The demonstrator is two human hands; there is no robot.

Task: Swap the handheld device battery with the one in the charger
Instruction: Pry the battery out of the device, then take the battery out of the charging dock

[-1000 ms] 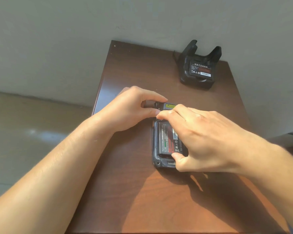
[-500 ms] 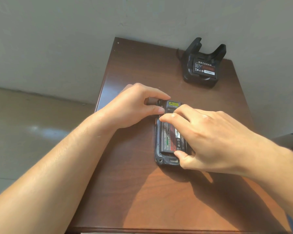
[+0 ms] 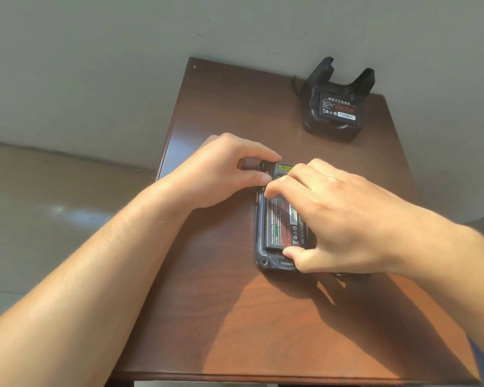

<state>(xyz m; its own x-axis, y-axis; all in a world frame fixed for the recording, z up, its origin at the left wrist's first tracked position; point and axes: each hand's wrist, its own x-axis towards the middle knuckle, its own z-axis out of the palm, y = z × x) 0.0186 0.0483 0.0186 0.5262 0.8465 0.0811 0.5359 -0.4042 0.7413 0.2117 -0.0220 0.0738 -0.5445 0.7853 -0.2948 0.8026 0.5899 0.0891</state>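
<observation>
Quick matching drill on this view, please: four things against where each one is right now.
1. charger
2. handheld device
3. left hand
4. right hand

a. grips the device's far end
b. far right corner of the table, a battery seated in it
c. fingers and thumb on the device's battery
d. face down mid-table, back open

Pairs: 1-b, 2-d, 3-a, 4-c

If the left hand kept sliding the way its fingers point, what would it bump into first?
The left hand points rightward at the top end of the handheld device, which its fingertips already pinch. Going on, it would probably meet the right hand fingers just beyond, over the battery. Depth is hard to judge.
</observation>
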